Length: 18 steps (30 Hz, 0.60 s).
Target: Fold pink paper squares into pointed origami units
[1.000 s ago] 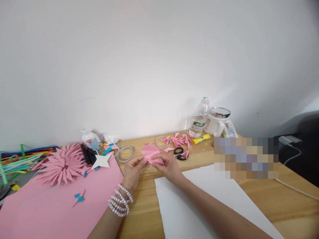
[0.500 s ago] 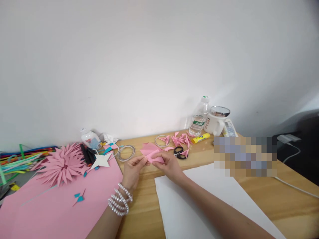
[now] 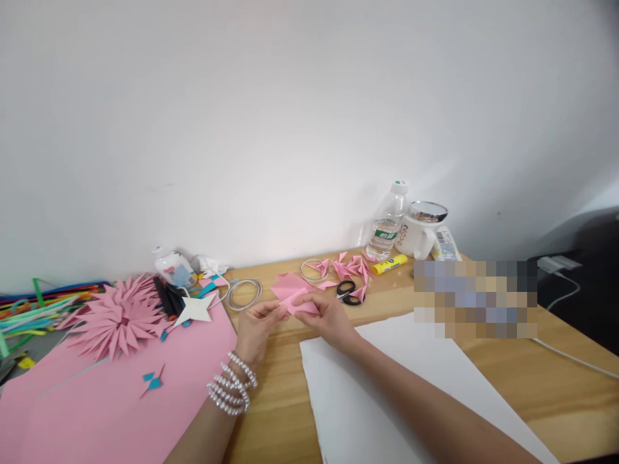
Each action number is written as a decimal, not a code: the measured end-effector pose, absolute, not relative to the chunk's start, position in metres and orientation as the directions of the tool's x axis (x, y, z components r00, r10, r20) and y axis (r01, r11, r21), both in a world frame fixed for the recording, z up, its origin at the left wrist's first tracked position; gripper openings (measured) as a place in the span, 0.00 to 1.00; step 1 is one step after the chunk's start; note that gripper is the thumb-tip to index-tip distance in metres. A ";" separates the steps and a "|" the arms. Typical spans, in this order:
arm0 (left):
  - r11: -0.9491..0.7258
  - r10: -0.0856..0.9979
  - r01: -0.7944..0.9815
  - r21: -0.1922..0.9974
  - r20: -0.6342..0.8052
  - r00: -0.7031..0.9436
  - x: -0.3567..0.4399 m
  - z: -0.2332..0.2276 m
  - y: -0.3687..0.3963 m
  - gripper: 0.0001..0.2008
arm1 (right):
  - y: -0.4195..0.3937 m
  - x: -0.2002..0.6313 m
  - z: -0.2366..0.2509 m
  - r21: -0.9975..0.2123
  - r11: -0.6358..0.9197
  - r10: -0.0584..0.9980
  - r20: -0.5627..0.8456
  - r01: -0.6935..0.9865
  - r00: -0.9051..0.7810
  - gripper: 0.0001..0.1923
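A small folded piece of pink paper (image 3: 300, 303) is pinched between both hands above the wooden table. My left hand (image 3: 260, 324), with a pearl bracelet (image 3: 232, 385) on its wrist, grips the left end between thumb and fingers. At the right end, my right hand (image 3: 325, 317) is closed on the same piece, its fingers covering part of it. Just behind the hands lies more pink paper (image 3: 289, 283). Black-handled scissors (image 3: 347, 293) rest close to my right hand, near several folded pink pieces (image 3: 351, 265).
A yellow glue stick (image 3: 389, 264), water bottle (image 3: 385, 225) and white mug (image 3: 416, 237) stand near the wall. White board (image 3: 387, 399) lies at front right. On the left, pink sheet (image 3: 193, 386) bears a spiky paper flower (image 3: 118, 322) and a white star (image 3: 196, 310).
The view has shifted very slightly. Both hands keep their hold on the folded pink paper in nearly the same place.
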<state>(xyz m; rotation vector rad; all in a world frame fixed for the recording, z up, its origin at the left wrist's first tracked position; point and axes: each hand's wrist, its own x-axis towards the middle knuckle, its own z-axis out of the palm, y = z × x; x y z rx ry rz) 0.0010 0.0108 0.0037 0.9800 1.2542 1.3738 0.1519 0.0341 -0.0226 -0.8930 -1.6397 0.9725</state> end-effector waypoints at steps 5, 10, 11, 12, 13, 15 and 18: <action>0.025 0.980 -0.144 0.989 -0.053 -0.191 0.002 0.004 0.010 0.09 | 0.032 0.152 -0.019 -0.908 0.408 0.897 0.378 0.097 -0.231 0.07; 0.042 0.994 -0.037 0.998 -0.045 -0.098 -0.001 0.006 0.011 0.10 | 0.033 0.154 -0.019 -0.880 0.453 0.878 0.413 0.139 -0.243 0.06; 0.044 0.996 -0.015 0.999 -0.045 -0.074 -0.002 0.005 0.011 0.10 | 0.033 0.154 -0.020 -0.870 0.471 0.868 0.427 0.148 -0.254 0.06; 0.044 0.997 0.001 0.999 -0.044 -0.059 -0.003 0.005 0.011 0.10 | 0.034 0.154 -0.021 -0.860 0.486 0.859 0.438 0.155 -0.265 0.06; 0.042 0.998 0.008 0.999 -0.042 -0.054 -0.003 0.005 0.011 0.10 | 0.034 0.155 -0.021 -0.852 0.498 0.852 0.447 0.161 -0.273 0.07; 0.036 0.998 0.007 0.999 -0.035 -0.059 -0.004 0.003 0.012 0.10 | 0.035 0.154 -0.023 -0.841 0.515 0.842 0.461 0.163 -0.281 0.07; 0.042 0.997 -0.013 0.999 -0.043 -0.069 -0.005 0.002 0.012 0.09 | 0.035 0.153 -0.025 -0.836 0.527 0.834 0.474 0.155 -0.283 0.07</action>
